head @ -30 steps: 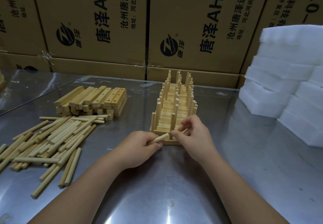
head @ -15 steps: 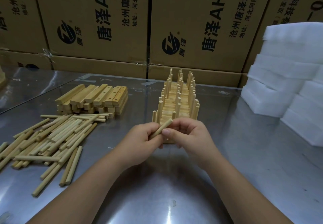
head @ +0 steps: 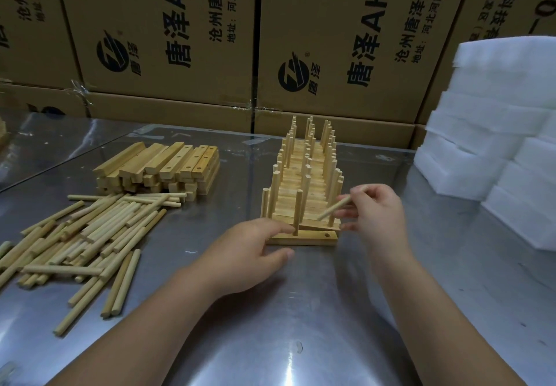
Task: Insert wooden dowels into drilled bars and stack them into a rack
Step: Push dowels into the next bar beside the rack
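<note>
The right hand pinches a dowel on a slant, lower tip just above the empty hole at the near bar's right end, while the left hand, fingers relaxed, steadies its left end.

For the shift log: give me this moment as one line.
left hand: touching front bar | right hand: grips tilted dowel at rack front | end hole: empty

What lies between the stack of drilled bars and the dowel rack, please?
Nothing: the head view shows only bare steel table between the drilled bars and the rack.
</note>
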